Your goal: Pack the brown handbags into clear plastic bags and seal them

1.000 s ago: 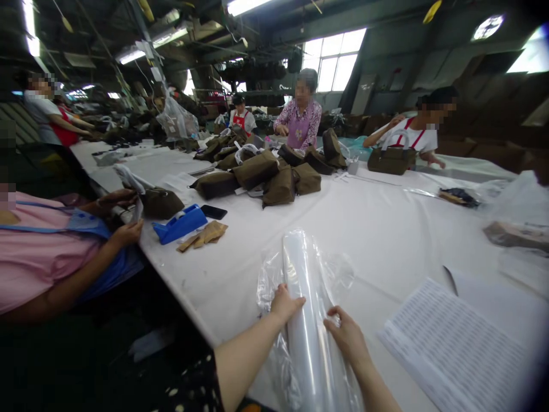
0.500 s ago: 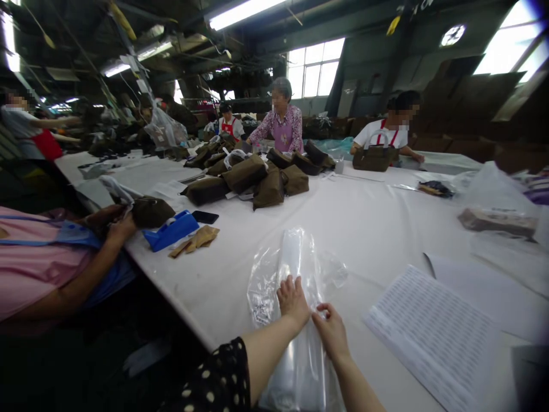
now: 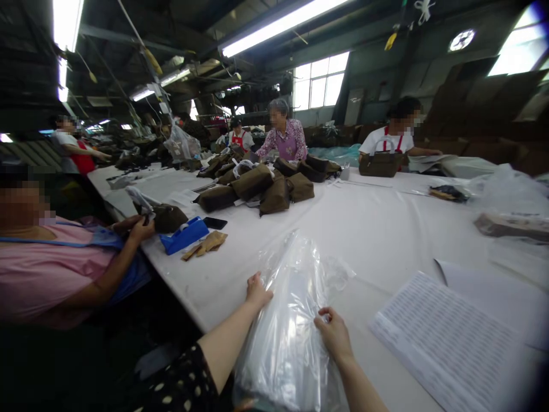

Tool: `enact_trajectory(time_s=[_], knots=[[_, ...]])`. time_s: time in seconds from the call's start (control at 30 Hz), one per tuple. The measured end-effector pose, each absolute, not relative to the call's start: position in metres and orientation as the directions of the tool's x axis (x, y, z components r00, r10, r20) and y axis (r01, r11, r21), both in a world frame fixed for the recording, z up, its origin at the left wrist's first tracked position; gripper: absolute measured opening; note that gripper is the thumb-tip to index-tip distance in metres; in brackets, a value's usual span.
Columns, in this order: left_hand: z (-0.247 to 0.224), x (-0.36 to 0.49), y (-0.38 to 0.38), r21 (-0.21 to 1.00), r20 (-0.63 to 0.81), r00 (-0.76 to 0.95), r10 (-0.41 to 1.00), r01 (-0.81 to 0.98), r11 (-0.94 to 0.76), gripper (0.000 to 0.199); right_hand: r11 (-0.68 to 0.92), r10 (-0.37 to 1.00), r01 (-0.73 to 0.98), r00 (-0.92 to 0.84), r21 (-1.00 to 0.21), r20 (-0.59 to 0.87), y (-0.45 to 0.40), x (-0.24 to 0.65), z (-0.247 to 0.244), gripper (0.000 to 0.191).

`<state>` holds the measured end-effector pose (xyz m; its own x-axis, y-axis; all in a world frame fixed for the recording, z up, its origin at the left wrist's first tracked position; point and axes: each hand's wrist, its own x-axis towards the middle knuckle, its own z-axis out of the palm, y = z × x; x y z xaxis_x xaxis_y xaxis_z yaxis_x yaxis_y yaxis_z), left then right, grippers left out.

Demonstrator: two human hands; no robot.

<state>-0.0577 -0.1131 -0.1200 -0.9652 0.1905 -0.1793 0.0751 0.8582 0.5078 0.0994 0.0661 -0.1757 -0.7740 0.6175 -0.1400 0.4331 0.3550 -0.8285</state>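
Observation:
A clear plastic bag (image 3: 291,326) lies lengthwise on the white table in front of me, with pale flat plastic showing inside it. My left hand (image 3: 258,290) is at the bag's left edge, its fingers bent together against the film; part of the fingers is hidden. On the right edge, my right hand (image 3: 332,332) pinches the film between thumb and curled fingers. Crinkled loose film spreads out to the right of the bag's upper part.
Printed sheets (image 3: 446,337) lie at the right. A blue tape dispenser (image 3: 184,235), brown scraps (image 3: 208,245) and a phone (image 3: 215,223) are at the left, near a seated person in pink (image 3: 55,269). Brown bags (image 3: 253,182) are piled farther back.
My left hand has moved left, from the top of the plastic to its left edge. The bag looks wider and fuller. The view has shifted, and more of the person at the left shows.

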Motion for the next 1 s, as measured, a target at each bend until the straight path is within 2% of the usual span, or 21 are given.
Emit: enact_trajectory(time_s=[0.1, 0.23, 0.3, 0.37, 0.43, 0.5, 0.63, 0.7, 0.77, 0.87, 0.93, 1.0], knots=[[-0.113, -0.061, -0.131, 0.470, -0.143, -0.968, 0.207, 0.118, 0.875, 0.077, 0.391, 0.598, 0.427, -0.791, -0.815, -0.128, 0.066, 0.099, -0.173, 0.020], [-0.103, -0.051, -0.127, 0.482, -0.105, -0.846, 0.523, 0.417, 0.771, 0.034, 0.484, 0.570, 0.387, -0.820, -0.785, -0.053, 0.062, 0.104, -0.164, 0.021], [-0.100, -0.051, -0.122, 0.494, -0.155, -0.743, 0.651, 0.513, 0.702, 0.014, 0.618, 0.559, 0.352, -0.825, -0.703, 0.078, 0.058, 0.108, -0.158, 0.028], [-0.098, -0.057, -0.121, 0.495, -0.205, -0.684, 0.700, 0.544, 0.677, 0.011, 0.796, 0.462, 0.282, -0.855, -0.535, 0.237, 0.054, 0.109, -0.154, 0.038], [-0.097, -0.064, -0.119, 0.487, -0.239, -0.685, 0.689, 0.529, 0.695, 0.011, 0.905, 0.292, 0.173, -0.917, -0.390, 0.272, 0.049, 0.106, -0.152, 0.046], [-0.099, -0.067, -0.115, 0.472, -0.253, -0.738, 0.625, 0.470, 0.746, 0.015, 0.921, 0.195, 0.115, -0.963, -0.373, 0.184, 0.043, 0.098, -0.152, 0.049], [-0.110, -0.054, -0.098, 0.455, -0.238, -0.869, 0.434, 0.295, 0.840, 0.078, 0.907, 0.205, 0.170, -0.977, -0.385, 0.051, 0.033, 0.082, -0.155, 0.039], [-0.114, -0.050, -0.094, 0.478, -0.238, -0.896, 0.376, 0.229, 0.848, 0.096, 0.902, 0.201, 0.173, -0.979, -0.396, 0.030, 0.031, 0.077, -0.156, 0.035], [-0.115, -0.054, -0.099, 0.526, -0.240, -0.902, 0.360, 0.191, 0.829, 0.093, 0.894, 0.207, 0.183, -0.978, -0.409, 0.015, 0.031, 0.076, -0.156, 0.032], [-0.111, -0.075, -0.127, 0.591, -0.225, -0.907, 0.355, 0.163, 0.790, 0.072, 0.870, 0.234, 0.210, -0.972, -0.446, -0.002, 0.034, 0.078, -0.158, 0.032], [-0.106, -0.090, -0.155, 0.594, -0.209, -0.924, 0.321, 0.141, 0.792, 0.057, 0.838, 0.263, 0.224, -0.965, -0.498, 0.008, 0.037, 0.079, -0.161, 0.033], [-0.102, -0.099, -0.181, 0.566, -0.204, -0.940, 0.272, 0.113, 0.816, 0.052, 0.775, 0.302, 0.225, -0.953, -0.590, 0.034, 0.038, 0.080, -0.163, 0.034]])
